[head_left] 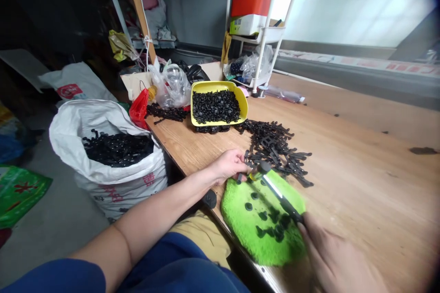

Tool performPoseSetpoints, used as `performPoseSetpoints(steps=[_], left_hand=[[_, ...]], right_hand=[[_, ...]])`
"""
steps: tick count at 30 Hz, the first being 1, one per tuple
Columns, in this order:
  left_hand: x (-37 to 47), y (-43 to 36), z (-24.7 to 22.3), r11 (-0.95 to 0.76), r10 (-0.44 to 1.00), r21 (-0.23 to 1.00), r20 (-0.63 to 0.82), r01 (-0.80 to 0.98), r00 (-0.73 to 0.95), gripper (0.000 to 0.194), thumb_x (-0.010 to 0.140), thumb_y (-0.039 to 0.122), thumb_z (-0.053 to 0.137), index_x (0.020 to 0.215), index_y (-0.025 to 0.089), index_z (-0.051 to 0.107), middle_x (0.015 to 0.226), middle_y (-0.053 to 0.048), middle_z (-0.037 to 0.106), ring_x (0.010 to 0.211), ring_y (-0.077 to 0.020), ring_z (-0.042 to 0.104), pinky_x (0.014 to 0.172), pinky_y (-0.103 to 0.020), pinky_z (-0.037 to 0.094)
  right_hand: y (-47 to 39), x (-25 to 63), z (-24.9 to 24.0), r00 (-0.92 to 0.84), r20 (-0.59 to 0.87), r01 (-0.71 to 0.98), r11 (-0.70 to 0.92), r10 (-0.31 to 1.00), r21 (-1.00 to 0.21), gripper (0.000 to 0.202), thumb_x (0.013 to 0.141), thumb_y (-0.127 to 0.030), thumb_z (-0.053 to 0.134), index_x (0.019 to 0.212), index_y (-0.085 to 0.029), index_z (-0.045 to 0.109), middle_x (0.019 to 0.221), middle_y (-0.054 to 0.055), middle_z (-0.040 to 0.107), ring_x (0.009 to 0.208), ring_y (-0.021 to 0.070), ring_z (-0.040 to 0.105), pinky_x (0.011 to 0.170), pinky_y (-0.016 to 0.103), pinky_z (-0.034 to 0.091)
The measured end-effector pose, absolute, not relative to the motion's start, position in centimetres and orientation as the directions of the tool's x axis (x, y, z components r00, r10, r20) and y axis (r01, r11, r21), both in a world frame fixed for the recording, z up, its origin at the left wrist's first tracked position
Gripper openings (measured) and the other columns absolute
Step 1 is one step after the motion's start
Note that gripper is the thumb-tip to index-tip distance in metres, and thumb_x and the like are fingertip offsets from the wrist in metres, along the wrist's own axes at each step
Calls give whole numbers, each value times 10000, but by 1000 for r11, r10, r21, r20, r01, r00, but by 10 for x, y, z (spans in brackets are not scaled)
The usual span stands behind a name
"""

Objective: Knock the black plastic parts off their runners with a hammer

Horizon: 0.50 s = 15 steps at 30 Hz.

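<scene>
My left hand (232,165) is closed on a black plastic part (239,177) at the upper left edge of a fluffy green mat (237,219). At the lower right, my right hand (330,249) grips the black handle of a small hammer (274,188) with a metal shaft. The hammer's dark head lies just right of my left fingertips, close to a small yellow piece. Several round black caps (248,206) rest on the mat; those toward its lower right look blurred.
Beyond the mat lies a pile of black strips (275,146), with a yellow tray (243,100) of small black pieces behind. A white sack (85,174) of black parts stands left of the table (360,183). A white shelf (264,55) rises at the back.
</scene>
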<state>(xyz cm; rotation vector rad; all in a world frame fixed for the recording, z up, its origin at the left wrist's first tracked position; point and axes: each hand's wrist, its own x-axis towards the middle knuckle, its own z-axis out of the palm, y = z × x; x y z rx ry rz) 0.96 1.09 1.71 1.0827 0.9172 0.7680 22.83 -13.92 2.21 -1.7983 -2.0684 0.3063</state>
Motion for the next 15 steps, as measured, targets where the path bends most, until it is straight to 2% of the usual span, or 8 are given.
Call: performPoseSetpoints(steps=[2,4,8,11,15], left_hand=[[10,12,19,297,872,953,-247,-54,422,194,629,66,647,739,105,492,496,28,543,354,-62,499,345,-142,373],[11,12,19,290,876,956,-242,-54,418,191,629,63,648,730,106,491,475,37,530,342,-57,487,342,-141,367],[10,13,17,272,879,961,-224,-58,420,187,639,56,634,745,109,490,490,30,549,356,-63,500,358,-149,384],[9,14,16,271,878,961,-224,-55,424,192,639,56,636,737,113,481,487,31,544,364,-70,507,354,-150,380],[8,13,17,289,881,956,-248,-43,403,248,611,58,672,743,117,470,487,38,542,363,-72,506,359,-152,375]], right_hand=[[-137,232,16,-123,185,923,181,975,-340,367,927,-433,249,1021,-215,528,685,46,621,604,231,608,405,260,450],[-135,234,13,-119,251,934,194,961,-299,364,933,-384,251,1108,-179,496,795,82,636,671,235,615,480,267,483],[-133,228,14,-138,169,947,180,976,-266,406,937,-433,222,1014,-196,541,640,42,608,545,223,593,395,262,436],[-133,219,19,-111,212,934,174,971,-312,408,938,-460,223,982,-201,535,693,49,619,623,223,606,413,251,425],[-137,212,26,-43,135,921,92,990,-378,412,937,-484,221,993,-220,533,627,15,587,578,219,584,428,266,404]])
